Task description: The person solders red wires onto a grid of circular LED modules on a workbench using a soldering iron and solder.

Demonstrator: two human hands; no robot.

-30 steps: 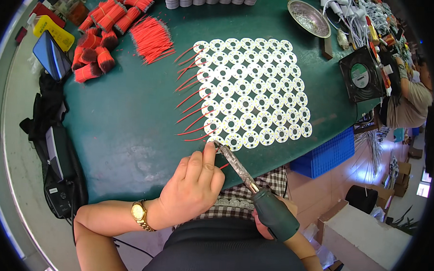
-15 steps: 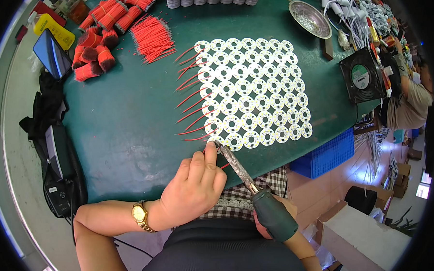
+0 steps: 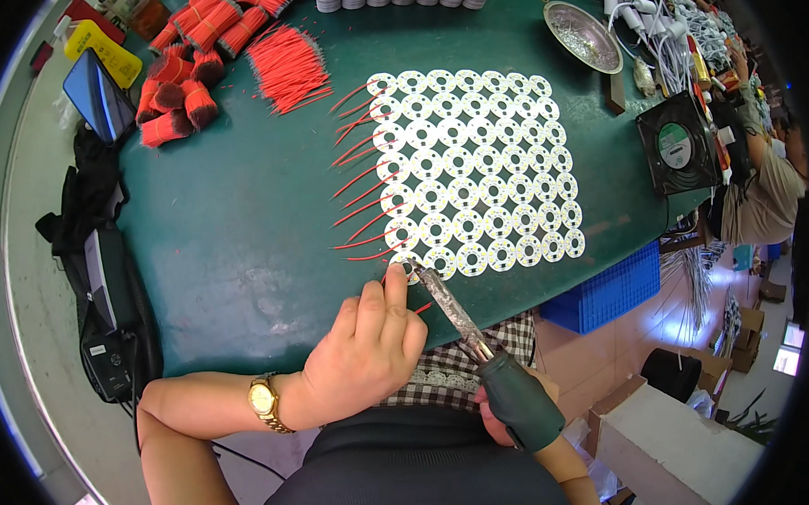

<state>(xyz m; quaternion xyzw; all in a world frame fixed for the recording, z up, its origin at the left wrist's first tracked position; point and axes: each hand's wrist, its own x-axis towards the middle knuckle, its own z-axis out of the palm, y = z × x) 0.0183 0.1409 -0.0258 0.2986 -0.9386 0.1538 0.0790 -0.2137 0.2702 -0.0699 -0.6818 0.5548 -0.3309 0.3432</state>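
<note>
In the head view, the soldering iron (image 3: 498, 374) is drawing slightly away from the fingertip of the left hand (image 3: 369, 341), uncovering more of the near-left corner disc (image 3: 405, 256) on the desk (image 3: 233, 245); the work seems to be staying there. The left forefinger is reaching this disc; if the fingers are pinching, I cannot tell. The right hand's (image 3: 496, 425) fingers are gripping the iron.

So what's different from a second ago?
The soldering iron in the right hand has shifted slightly right. Nothing was visibly grasped or released. The left hand stays at the near-left white disc; the other discs and loose red wire pile lie as before.
</note>
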